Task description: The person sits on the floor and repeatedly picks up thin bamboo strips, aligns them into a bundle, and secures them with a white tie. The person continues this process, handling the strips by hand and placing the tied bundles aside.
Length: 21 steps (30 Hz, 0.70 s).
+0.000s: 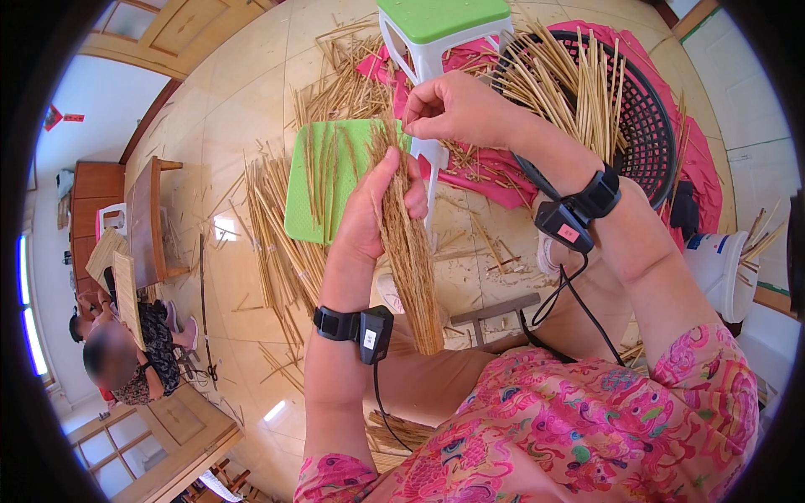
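Note:
My left hand [365, 210] is wrapped round a bundle of dried, feathery grass stalks [411, 268]. The bundle slants, its narrow end up and away from me and its thicker end above my lap. Near the narrow end my right hand [465, 109] is closed in a pinch; what its fingertips hold is too small to make out. Just beyond the left hand stands a green-topped stool [295, 220] with several loose grass stalks lying across it. Black straps with small boxes and cables sit on both my forearms.
Straw stalks [277, 226] litter the tiled floor at left. A second green-topped stool [449, 21] stands farther off. At right, a black basket [658, 138] of stalks rests on pink cloth [704, 189], near a white bucket [713, 268]. Another person [142, 369] sits far left.

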Motion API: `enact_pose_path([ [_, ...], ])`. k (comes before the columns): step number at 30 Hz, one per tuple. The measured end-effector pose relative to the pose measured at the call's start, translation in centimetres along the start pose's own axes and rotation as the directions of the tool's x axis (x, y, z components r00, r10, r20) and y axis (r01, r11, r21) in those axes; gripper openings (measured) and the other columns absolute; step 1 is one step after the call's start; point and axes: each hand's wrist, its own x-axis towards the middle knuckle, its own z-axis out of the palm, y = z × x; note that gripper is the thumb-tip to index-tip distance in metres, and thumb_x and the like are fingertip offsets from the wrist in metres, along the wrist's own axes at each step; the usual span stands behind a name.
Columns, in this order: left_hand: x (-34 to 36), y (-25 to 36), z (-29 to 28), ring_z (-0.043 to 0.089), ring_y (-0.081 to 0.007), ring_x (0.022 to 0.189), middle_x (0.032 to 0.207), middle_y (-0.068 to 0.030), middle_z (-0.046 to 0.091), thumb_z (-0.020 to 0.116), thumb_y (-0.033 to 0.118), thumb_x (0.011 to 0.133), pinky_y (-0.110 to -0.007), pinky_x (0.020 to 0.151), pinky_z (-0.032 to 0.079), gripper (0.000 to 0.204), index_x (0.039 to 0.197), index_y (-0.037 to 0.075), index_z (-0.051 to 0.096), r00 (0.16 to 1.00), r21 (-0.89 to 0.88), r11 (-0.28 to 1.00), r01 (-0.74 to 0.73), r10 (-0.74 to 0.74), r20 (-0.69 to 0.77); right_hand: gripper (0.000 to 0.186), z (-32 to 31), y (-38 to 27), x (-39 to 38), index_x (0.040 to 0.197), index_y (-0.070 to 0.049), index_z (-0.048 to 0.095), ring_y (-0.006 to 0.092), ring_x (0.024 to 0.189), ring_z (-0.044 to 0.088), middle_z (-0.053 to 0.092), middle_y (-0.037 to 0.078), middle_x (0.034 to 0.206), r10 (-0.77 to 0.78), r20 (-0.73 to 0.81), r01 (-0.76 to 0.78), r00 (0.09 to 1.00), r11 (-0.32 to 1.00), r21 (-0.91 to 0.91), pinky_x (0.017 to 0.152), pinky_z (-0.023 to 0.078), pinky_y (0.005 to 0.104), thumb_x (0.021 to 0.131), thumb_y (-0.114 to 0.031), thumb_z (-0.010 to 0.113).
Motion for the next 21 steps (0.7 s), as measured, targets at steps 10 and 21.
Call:
enact_pose_path([
  [10,0.4,0.3,0.7,0.043,-0.0136,0.054,0.059,-0.0007,0.044,0.049,0.040,0.100,-0.027,0.055,0.036,0.032,0.089,0.010,0.054,1.000,0.025,1.000,0.008,-0.007,-0.025,0.017,1.6,0.4,0.1,0.072,-0.007,0.063,0.0279,0.065,0.063,0.064,0.008,0.070,-0.434,-0.247,0.228,0.866,0.784,-0.577,0.058,0.051,0.0405,0.072,-0.024,0.066],
  [21,-0.4,0.3,0.8,0.051,-0.0128,0.057,0.066,-0.0018,0.053,0.052,0.035,0.099,-0.026,0.052,0.041,0.027,0.092,0.009,0.055,0.955,0.391,0.919,-0.051,0.159,-0.250,0.018,-2.6,0.0,0.1,0.086,-0.001,0.072,0.0093,0.058,0.057,0.065,0.003,0.065,0.221,0.438,-0.072,0.871,0.941,-0.331,0.055,0.045,0.0268,0.082,-0.019,0.071],
])
